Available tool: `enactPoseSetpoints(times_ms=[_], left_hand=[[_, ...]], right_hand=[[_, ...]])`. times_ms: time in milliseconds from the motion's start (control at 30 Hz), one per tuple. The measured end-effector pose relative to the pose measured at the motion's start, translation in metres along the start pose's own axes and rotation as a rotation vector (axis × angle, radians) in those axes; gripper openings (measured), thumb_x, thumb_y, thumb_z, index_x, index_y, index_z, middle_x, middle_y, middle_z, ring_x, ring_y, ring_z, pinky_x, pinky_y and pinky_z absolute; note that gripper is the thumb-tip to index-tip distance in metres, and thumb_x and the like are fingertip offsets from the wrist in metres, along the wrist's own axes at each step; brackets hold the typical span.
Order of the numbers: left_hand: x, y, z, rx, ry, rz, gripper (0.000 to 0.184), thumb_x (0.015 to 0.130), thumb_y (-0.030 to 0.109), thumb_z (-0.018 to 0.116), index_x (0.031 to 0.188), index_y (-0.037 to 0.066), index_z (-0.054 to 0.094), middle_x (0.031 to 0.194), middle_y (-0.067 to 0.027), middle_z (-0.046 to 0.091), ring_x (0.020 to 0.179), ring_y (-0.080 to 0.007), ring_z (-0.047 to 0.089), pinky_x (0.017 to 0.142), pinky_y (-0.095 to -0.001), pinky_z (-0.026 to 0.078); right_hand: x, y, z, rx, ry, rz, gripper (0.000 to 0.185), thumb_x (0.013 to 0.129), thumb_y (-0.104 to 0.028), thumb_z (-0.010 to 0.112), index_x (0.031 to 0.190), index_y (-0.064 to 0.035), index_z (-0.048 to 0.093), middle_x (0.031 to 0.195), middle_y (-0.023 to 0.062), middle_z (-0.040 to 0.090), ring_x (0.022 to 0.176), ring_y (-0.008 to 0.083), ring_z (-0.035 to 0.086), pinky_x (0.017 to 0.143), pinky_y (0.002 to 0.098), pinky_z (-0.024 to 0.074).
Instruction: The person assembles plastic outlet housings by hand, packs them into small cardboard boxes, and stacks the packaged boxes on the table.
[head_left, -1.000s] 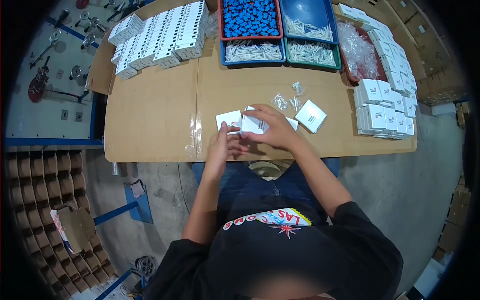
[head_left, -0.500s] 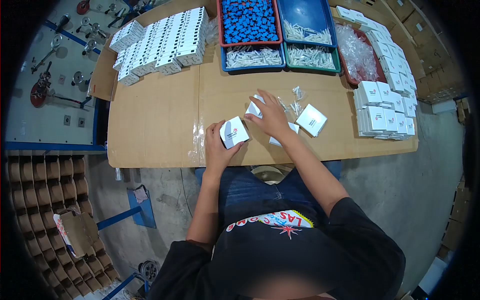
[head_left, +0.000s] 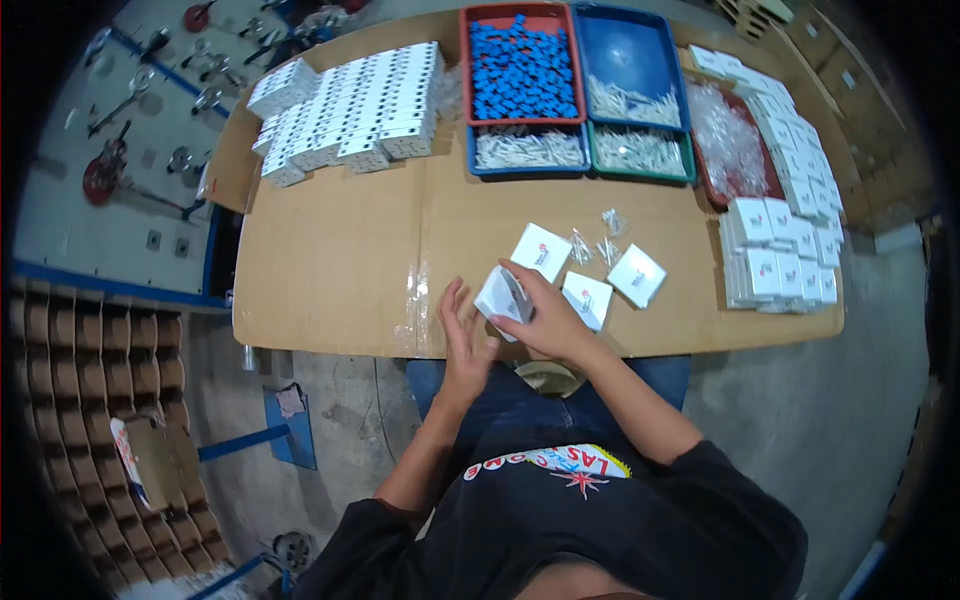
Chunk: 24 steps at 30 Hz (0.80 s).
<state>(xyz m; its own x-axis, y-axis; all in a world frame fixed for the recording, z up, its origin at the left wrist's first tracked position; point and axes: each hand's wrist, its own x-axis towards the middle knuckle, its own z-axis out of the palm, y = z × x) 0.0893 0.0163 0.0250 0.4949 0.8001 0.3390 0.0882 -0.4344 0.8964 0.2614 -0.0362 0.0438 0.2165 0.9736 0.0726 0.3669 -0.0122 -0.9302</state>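
right hand (head_left: 549, 317) holds tilted white box (head_left: 501, 294)

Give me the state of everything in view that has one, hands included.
Left hand: open beside the held box, contact unclear.
Right hand: closed on the held box.
Held box: tilted, lid state unclear.
Three loose boxes: flat, printed side up.
Red tray: full of blue pieces.
Far blue tray: partly bare.
Near blue tray: filled, white pieces.
Green tray: filled, white pieces.
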Motion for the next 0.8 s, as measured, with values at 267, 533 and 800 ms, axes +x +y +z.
enactPoseSetpoints(times_ms=[267, 533, 800], left_hand=[[0.01, 0.015, 0.007, -1.056, -0.164, -1.157, 0.071, 0.102, 0.073, 0.033, 0.143, 0.017, 0.052, 0.128, -0.0046, 0.065, 0.115, -0.0203, 0.066, 0.092, -0.0381, 0.056], [0.014, 0.028, 0.004, -1.12, -0.25, -1.126, 0.067, 0.103, 0.07, 0.031, 0.137, 0.017, 0.055, 0.122, -0.0022, 0.066, 0.111, -0.0178, 0.065, 0.092, -0.035, 0.055], [0.004, 0.027, 0.022, -1.26, -0.1, -0.993, 0.053, 0.106, 0.063, 0.039, 0.132, 0.022, 0.058, 0.117, 0.0026, 0.064, 0.108, -0.0112, 0.062, 0.09, -0.0306, 0.052]], right_hand=[[-0.022, -0.012, 0.005, -0.241, -0.113, -0.278, 0.071, 0.08, -0.024, 0.073, 0.146, -0.0079, 0.051, 0.142, 0.0191, 0.048, 0.127, 0.0403, 0.052, 0.108, 0.046, 0.0426], [-0.018, -0.011, 0.002, -0.26, -0.05, -0.36, 0.073, 0.087, -0.044, 0.075, 0.142, -0.0008, 0.054, 0.137, 0.0211, 0.054, 0.122, 0.0412, 0.056, 0.104, 0.0464, 0.0457], [-0.024, 0.002, 0.004, -0.194, -0.051, -0.417, 0.069, 0.093, -0.032, 0.071, 0.146, 0.0059, 0.048, 0.14, 0.0265, 0.052, 0.126, 0.0423, 0.055, 0.107, 0.0437, 0.0453]])
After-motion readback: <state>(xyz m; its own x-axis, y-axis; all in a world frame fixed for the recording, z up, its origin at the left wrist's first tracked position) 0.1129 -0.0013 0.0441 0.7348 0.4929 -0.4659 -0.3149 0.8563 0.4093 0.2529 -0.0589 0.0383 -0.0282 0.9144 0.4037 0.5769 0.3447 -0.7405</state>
